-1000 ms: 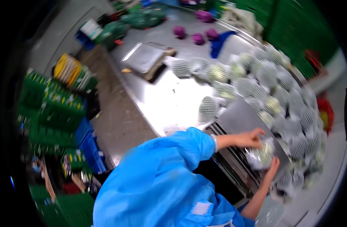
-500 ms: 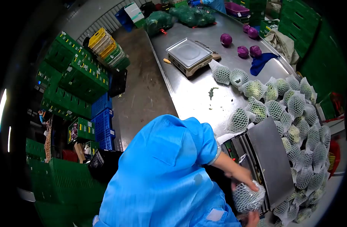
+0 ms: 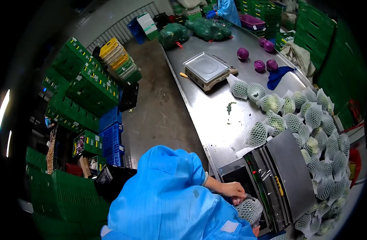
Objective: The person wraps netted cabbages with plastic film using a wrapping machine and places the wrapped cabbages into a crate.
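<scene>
My left hand [image 3: 234, 191] is closed on clear plastic film gathered at the top of a net-covered vegetable [image 3: 249, 210]. Only a bit of my right hand [image 3: 256, 231] shows, at the lower right of that vegetable; its fingers are mostly hidden. The vegetable is over the near part of a wrapping machine [image 3: 267, 180], whose flat grey plate [image 3: 291, 175] lies to the right. Many more net-sleeved vegetables [image 3: 323, 160] are heaped beyond the plate.
A scale [image 3: 207, 68] stands on the steel table [image 3: 207, 116], with purple cabbages [image 3: 242, 54] and a blue cloth [image 3: 278, 77] farther right. Green bags [image 3: 173, 35] lie at the far end, near a co-worker in blue [image 3: 228, 11]. Green crates [image 3: 91, 88] are stacked at left.
Both hands have brought the vegetable from the grey plate toward my body, to the machine's near side. My left hand now grips the gathered film. The view has shifted and become sharper.
</scene>
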Demonstrator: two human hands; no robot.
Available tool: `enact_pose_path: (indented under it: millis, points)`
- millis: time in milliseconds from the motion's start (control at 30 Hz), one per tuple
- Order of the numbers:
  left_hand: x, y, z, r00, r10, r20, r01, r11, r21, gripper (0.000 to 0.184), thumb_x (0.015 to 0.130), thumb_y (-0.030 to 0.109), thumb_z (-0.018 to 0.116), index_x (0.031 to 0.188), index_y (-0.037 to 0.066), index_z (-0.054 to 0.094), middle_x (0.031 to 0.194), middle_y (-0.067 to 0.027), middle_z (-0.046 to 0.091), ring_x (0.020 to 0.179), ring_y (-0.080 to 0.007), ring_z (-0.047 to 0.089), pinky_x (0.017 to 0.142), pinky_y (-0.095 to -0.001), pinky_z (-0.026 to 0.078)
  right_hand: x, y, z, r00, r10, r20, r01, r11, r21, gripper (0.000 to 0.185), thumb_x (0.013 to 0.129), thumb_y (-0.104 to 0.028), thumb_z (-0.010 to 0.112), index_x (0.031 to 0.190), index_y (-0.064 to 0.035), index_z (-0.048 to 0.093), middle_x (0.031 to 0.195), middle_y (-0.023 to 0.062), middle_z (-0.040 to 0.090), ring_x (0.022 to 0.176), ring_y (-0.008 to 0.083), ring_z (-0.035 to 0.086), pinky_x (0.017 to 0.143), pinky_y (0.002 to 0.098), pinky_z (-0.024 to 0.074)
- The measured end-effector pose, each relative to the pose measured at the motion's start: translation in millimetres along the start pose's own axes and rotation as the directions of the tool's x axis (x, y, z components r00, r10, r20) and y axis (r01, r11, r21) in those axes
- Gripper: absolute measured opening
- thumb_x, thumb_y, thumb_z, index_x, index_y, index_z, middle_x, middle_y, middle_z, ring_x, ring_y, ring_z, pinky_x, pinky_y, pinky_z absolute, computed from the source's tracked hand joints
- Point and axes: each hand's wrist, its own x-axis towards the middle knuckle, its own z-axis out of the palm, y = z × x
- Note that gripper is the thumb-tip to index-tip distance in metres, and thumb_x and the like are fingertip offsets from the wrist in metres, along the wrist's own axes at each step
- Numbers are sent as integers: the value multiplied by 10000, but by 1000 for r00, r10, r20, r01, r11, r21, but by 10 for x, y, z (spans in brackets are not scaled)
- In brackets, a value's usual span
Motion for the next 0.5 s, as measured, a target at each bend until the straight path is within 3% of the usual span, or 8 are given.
enact_pose_path:
  millis: [100, 167, 200, 333, 400, 433, 467, 500]
  points:
    - [-7, 160, -14, 984, -3, -176, 20, 996, 92, 445, 1016, 329, 497, 742, -8, 589, 627, -116, 637, 643, -203, 688, 519, -319, 548, 63, -69, 164, 995, -4, -103, -4, 997, -80, 272, 876, -296, 617, 911, -26, 612, 797, 191, 649, 707, 332, 598, 636, 423, 481]
    - [159, -33, -71, 893, 343, -292, -82, 761, 643, 428, 1001, 325, 507, 733, -2, 577, 626, -148, 634, 623, -265, 674, 513, -366, 530, 87, -92, 248, 986, -2, -164, -18, 993, -116, 244, 871, -274, 615, 919, -35, 617, 803, 190, 658, 712, 341, 614, 633, 430, 490]
    - [200, -95, -99, 816, 517, -257, -68, 529, 846, 419, 993, 322, 512, 729, 2, 570, 625, -164, 632, 612, -296, 667, 509, -390, 521, 105, -112, 297, 981, -6, -194, -19, 991, -129, 230, 869, -263, 615, 923, -39, 619, 806, 189, 663, 714, 345, 623, 632, 433, 495]
    - [496, -399, -42, 846, 529, 59, -144, 120, 982, 204, 882, 231, 550, 820, 38, 569, 662, -152, 615, 643, -340, 644, 548, -437, 500, 245, -349, 569, 940, -57, -336, 7, 989, -150, 181, 859, -217, 612, 940, -57, 629, 817, 186, 682, 723, 363, 656, 627, 445, 514]
    - [644, -489, 47, 779, 616, 117, -311, 217, 925, 203, 823, 228, 579, 896, 40, 563, 687, -139, 615, 657, -350, 637, 552, -448, 495, 222, -930, 354, 944, -75, -322, 82, 997, 7, 197, 904, -219, 562, 990, -64, 648, 835, 171, 704, 748, 328, 685, 647, 432, 524]
    - [690, -514, 50, 753, 646, 127, -383, 272, 883, 228, 810, 246, 599, 910, 43, 570, 699, -139, 618, 665, -360, 633, 561, -456, 494, 324, -798, 443, 994, 68, -81, 5, 735, 679, 278, 954, -231, 477, 1032, -29, 651, 907, 156, 708, 806, 298, 687, 716, 401, 530]
    - [680, -493, 54, 733, 665, 142, -459, 329, 826, 254, 798, 263, 619, 923, 46, 578, 711, -138, 622, 673, -370, 629, 570, -465, 494, 431, -680, 527, 964, 206, 166, -190, 104, 976, 369, 1004, -244, 391, 1074, 5, 655, 978, 141, 712, 864, 268, 689, 786, 369, 536]
    - [549, -338, 174, 713, 676, 185, -499, 305, 811, 206, 777, 271, 643, 798, 79, 574, 715, -152, 611, 673, -368, 628, 553, -454, 490, 310, -792, 398, 940, 167, 296, -298, -13, 954, 373, 1004, -261, 406, 1039, 9, 661, 939, 123, 703, 829, 240, 675, 768, 348, 531]
